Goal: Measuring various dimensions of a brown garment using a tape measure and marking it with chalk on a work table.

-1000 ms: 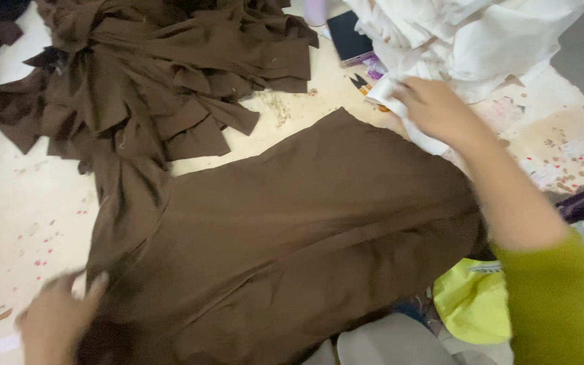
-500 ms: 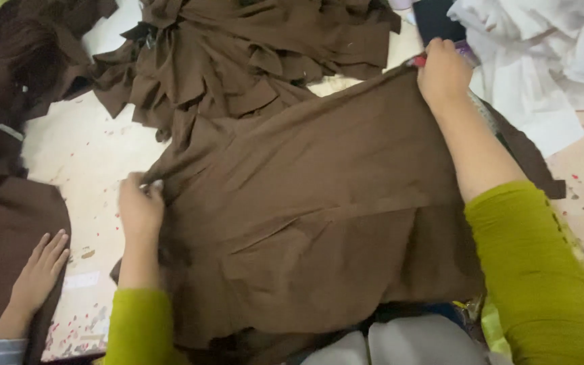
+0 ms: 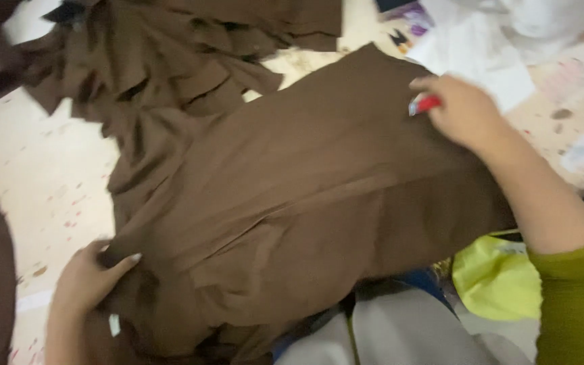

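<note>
The left hand (image 3: pixel 89 280) pinches the brown fabric panel (image 3: pixel 305 203) at lower left, pinning it flat on the counter (image 3: pixel 49 176). The right hand (image 3: pixel 464 111), upper right, presses the far edge while clasping a small red object (image 3: pixel 426 104), perhaps chalk.

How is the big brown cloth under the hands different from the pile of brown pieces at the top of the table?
The big brown cloth is one large piece spread fairly flat; the pile of brown pieces is many smaller cut shapes heaped and overlapping. The cloth is handled: the left hand grips its lower-left edge and the right hand, holding a small red item, rests on its upper right; no hand touches the pile. Both look the same dark brown fabric and lie on the pale speckled table.
</note>
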